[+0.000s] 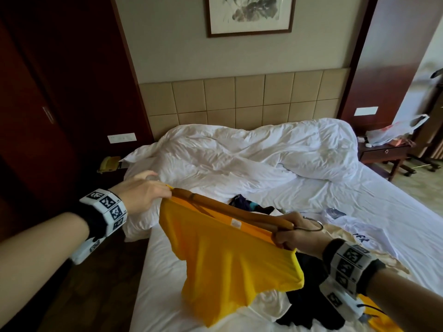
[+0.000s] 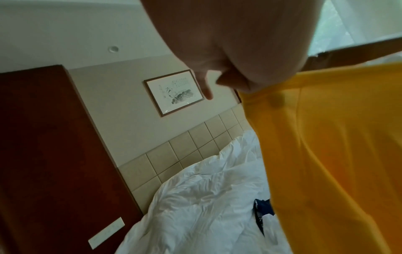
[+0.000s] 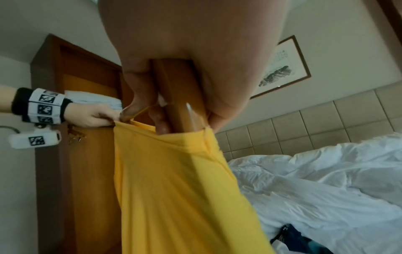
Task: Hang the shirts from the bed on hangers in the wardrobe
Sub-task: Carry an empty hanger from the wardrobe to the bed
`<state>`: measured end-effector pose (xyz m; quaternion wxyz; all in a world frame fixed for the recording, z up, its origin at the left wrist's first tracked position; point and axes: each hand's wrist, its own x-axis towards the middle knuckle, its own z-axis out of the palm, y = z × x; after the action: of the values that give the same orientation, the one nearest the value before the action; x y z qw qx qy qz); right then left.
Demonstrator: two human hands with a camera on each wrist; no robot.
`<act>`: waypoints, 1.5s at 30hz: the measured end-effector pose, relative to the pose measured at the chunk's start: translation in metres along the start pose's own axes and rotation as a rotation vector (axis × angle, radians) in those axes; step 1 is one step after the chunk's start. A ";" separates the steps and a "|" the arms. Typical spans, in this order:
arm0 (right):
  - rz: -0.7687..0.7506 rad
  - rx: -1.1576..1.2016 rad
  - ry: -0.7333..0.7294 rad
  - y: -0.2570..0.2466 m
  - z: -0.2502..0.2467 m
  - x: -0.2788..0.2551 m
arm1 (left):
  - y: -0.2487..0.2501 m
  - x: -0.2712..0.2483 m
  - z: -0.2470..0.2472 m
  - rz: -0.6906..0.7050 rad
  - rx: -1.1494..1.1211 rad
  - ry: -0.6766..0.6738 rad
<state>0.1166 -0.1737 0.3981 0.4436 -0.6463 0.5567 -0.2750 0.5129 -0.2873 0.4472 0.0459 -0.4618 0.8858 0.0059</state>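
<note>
A yellow shirt (image 1: pixel 225 255) hangs in the air over the bed (image 1: pixel 359 212), stretched between both hands. A wooden hanger (image 1: pixel 230 213) with a metal hook (image 1: pixel 314 225) lies along the shirt's top edge. My left hand (image 1: pixel 143 192) pinches the shirt's far corner at the hanger's end. My right hand (image 1: pixel 294 238) grips the hanger near the hook together with the shirt's edge. The right wrist view shows the hanger (image 3: pixel 180 96) in my right hand (image 3: pixel 174 110) above the yellow shirt (image 3: pixel 174 189). The left wrist view shows the left hand (image 2: pixel 234 68) pinching yellow fabric (image 2: pixel 326 154).
Several more garments lie on the bed: dark blue (image 1: pixel 242 202), white with lettering (image 1: pixel 354 233), black (image 1: pixel 309 307). A crumpled white duvet (image 1: pixel 251 149) covers the head end. A dark wooden wardrobe (image 1: pixel 36 116) stands left; a nightstand (image 1: pixel 383 152) with a plastic bag right.
</note>
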 end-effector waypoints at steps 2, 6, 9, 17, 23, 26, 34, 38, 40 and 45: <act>0.005 -0.012 -0.010 -0.003 -0.001 -0.001 | 0.000 0.002 -0.002 0.000 0.087 0.076; 0.052 -0.063 -0.040 -0.006 -0.003 0.000 | 0.010 0.010 -0.005 0.151 0.161 0.278; 0.028 -0.110 -0.067 -0.008 -0.002 0.000 | 0.042 0.013 -0.021 0.292 0.286 0.349; -0.075 -0.054 -0.143 -0.046 -0.009 0.013 | 0.131 0.012 -0.023 0.269 -0.214 0.216; -0.108 -0.002 -0.205 -0.076 -0.012 0.021 | 0.154 0.023 -0.003 0.135 -0.290 0.193; -0.138 -0.155 -0.220 -0.075 -0.016 0.022 | 0.153 0.025 0.002 0.104 -0.383 0.261; -0.214 -0.634 -0.119 -0.053 -0.035 0.022 | 0.127 0.008 0.001 -0.082 -0.545 0.309; -0.216 -0.642 -0.106 -0.049 -0.039 0.025 | 0.125 0.004 -0.001 -0.124 -0.613 0.367; -0.243 -0.615 -0.065 -0.047 -0.040 0.025 | 0.128 -0.001 -0.001 -0.145 -0.642 0.390; -0.228 -0.672 -0.073 -0.039 -0.041 0.026 | 0.125 -0.012 -0.002 -0.185 -0.705 0.409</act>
<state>0.1061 -0.2108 0.4478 0.1922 -0.8237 0.5239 -0.1009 0.4171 -0.2062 0.4460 -0.2917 -0.5184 0.7751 0.2129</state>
